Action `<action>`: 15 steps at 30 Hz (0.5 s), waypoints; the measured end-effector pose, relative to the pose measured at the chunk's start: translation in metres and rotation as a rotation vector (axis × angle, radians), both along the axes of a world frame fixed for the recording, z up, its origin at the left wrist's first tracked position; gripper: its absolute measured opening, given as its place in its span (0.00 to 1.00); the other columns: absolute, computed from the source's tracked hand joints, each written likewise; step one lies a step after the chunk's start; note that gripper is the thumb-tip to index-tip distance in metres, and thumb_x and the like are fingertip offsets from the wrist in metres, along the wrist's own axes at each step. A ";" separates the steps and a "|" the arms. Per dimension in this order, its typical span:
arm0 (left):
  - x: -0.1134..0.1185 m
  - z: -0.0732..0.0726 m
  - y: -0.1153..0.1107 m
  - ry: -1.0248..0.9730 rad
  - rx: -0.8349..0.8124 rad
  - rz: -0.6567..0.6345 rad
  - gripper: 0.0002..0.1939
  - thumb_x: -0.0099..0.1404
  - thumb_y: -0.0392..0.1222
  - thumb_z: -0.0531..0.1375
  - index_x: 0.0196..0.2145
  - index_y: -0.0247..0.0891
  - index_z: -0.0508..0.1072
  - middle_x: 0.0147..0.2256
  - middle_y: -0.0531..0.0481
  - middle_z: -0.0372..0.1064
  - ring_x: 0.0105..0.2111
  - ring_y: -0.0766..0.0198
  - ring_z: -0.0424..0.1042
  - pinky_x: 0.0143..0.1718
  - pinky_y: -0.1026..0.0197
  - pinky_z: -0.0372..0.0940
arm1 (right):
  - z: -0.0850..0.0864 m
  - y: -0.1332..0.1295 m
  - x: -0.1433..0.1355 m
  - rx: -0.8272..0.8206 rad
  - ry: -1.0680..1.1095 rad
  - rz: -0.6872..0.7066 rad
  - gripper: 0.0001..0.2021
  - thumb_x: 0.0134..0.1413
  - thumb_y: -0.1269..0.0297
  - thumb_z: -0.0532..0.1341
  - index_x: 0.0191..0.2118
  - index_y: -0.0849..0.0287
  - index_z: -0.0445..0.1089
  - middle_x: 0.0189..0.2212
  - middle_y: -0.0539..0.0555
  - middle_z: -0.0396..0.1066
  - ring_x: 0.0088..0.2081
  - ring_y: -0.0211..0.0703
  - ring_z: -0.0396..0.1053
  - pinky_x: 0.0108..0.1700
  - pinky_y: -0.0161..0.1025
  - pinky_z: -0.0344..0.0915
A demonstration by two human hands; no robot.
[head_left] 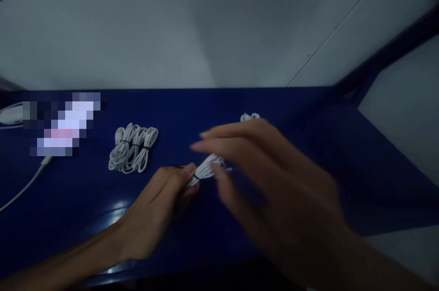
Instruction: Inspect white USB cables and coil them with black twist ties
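A white cable bundle with a dark tie round it is pinched between the thumb and fingers of my left hand. A thin dark tie end sticks out at the left thumb. Blurred by motion, my right hand is over the bundle's right end, thumb and fingers apart, with nothing visible gripped. Several coiled white cables with dark ties lie side by side to the left. Beyond my right hand another white coil is partly hidden.
The blue table meets a pale wall at its back edge. On the left are a pixelated bright object with a white cord and a white rounded item. A blue frame stands at the right.
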State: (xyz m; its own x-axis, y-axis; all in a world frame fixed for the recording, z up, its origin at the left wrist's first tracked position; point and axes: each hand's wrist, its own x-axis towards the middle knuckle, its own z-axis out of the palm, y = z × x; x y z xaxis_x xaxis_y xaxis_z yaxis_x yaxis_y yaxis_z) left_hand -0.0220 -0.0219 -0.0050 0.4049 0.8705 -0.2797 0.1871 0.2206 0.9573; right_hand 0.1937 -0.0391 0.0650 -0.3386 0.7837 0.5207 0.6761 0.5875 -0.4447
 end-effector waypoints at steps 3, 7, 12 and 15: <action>0.002 0.000 0.010 -0.164 -0.258 0.008 0.29 0.81 0.59 0.53 0.24 0.43 0.60 0.19 0.59 0.47 0.18 0.68 0.46 0.18 0.64 0.48 | -0.022 -0.020 -0.002 -0.062 0.240 -0.406 0.07 0.71 0.72 0.64 0.46 0.55 0.79 0.40 0.53 0.80 0.40 0.45 0.79 0.40 0.41 0.75; 0.005 -0.003 0.016 -0.250 -0.364 0.026 0.31 0.81 0.62 0.55 0.24 0.42 0.58 0.18 0.62 0.43 0.18 0.70 0.39 0.19 0.65 0.42 | -0.051 -0.031 -0.012 -0.266 0.343 -0.378 0.06 0.67 0.69 0.69 0.47 0.54 0.81 0.39 0.51 0.79 0.32 0.41 0.77 0.32 0.38 0.74; 0.006 -0.006 0.017 -0.236 -0.420 0.096 0.30 0.79 0.61 0.57 0.24 0.42 0.59 0.19 0.61 0.44 0.18 0.70 0.41 0.18 0.66 0.43 | -0.065 -0.027 -0.024 -0.229 0.413 -0.350 0.08 0.66 0.77 0.70 0.44 0.57 0.82 0.36 0.50 0.77 0.33 0.38 0.76 0.36 0.35 0.75; 0.007 -0.004 0.019 -0.201 -0.425 0.118 0.30 0.78 0.61 0.59 0.24 0.42 0.58 0.20 0.61 0.44 0.19 0.70 0.41 0.19 0.66 0.43 | -0.071 -0.025 -0.025 -0.252 0.351 -0.351 0.08 0.69 0.78 0.68 0.44 0.57 0.81 0.37 0.51 0.76 0.36 0.40 0.78 0.38 0.37 0.77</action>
State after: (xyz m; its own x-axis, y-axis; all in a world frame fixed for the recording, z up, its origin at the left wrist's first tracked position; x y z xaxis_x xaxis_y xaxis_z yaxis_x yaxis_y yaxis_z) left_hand -0.0151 -0.0027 -0.0088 0.3931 0.7393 -0.5468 -0.0424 0.6086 0.7924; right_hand 0.1689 -0.0639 -0.0059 0.1251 0.9333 0.3366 0.5981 0.1997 -0.7761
